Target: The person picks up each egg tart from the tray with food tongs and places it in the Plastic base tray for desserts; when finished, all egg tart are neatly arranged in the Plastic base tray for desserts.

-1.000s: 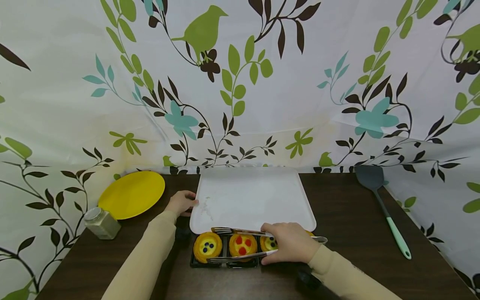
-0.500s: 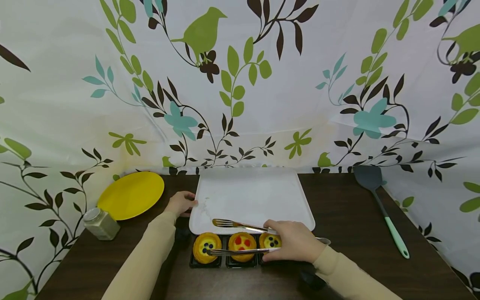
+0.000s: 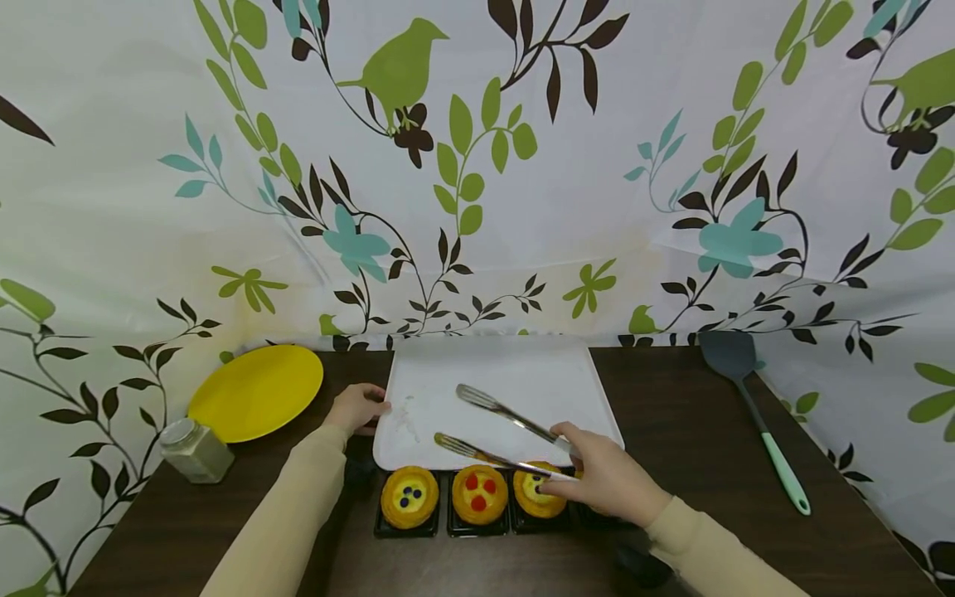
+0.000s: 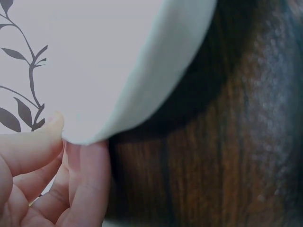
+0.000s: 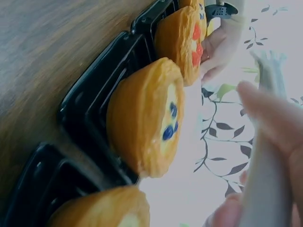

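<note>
My left hand [image 3: 360, 408] pinches the left edge of a white tray [image 3: 500, 373]; in the left wrist view the thumb lies on top and fingers beneath its rim [image 4: 161, 85]. My right hand [image 3: 608, 477] grips metal tongs [image 3: 525, 423], their arms spread apart over the tray's front part with nothing between them. Just below sits a row of egg tarts in black plastic containers [image 3: 406, 531]: a blueberry-topped tart [image 3: 409, 497], a red-topped tart [image 3: 480, 495], another blueberry-topped tart [image 3: 531, 497], and one mostly hidden behind my right hand. The right wrist view shows a blueberry tart [image 5: 137, 118] up close.
A yellow plate [image 3: 257, 394] lies at the back left, beside a lidded jar [image 3: 196, 452] of pale contents. To the right rests a grey spatula [image 3: 727, 355] with a mint handle. A leaf-patterned cloth [image 3: 477, 166] hangs behind the dark wooden table [image 3: 671, 406].
My right hand has moved to the right and slightly down. The tongs' tips have swung away from the tarts, up over the tray. My left hand keeps hold of the tray's edge.
</note>
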`<state>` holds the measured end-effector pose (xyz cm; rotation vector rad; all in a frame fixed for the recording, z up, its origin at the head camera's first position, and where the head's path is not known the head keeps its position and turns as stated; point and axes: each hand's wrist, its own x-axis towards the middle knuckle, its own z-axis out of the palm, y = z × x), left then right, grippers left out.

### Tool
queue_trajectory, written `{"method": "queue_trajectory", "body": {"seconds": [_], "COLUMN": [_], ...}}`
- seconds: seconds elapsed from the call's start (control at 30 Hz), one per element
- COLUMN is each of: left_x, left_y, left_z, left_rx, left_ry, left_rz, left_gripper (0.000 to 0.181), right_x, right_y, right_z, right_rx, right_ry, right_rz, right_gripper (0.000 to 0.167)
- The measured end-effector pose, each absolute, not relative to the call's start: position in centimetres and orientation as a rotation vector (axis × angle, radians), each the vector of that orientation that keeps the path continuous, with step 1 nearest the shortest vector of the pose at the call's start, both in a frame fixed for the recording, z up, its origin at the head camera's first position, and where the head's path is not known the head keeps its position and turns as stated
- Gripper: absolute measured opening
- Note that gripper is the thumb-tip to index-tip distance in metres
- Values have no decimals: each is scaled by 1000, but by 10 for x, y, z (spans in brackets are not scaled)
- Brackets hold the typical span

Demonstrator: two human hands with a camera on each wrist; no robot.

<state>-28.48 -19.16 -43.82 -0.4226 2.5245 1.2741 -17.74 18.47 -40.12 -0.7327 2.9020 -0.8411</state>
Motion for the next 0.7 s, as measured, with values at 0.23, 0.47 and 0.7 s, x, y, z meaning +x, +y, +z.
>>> {"method": "queue_trajectory", "body": {"seconds": [0.23, 0.47, 0.7], "left_x": [-287, -290, -290], "left_y": [-192, -193, -194], "left_z": [-440, -442, -443], "left_rx": [-427, -436, -428], "left_ry": [2515, 2511, 2512], "left_rz": [1276, 1282, 1291], "left_gripper": [36, 35, 35], "right_x": [-181, -184, -188], "right_y": [202, 222, 246], "right_z": [-402, -400, -406], "right_rx": [-568, -434, -270], "right_ry": [2936, 2997, 3008], "right_rz": [-959, -938, -952], "right_gripper": [65, 67, 65]}}
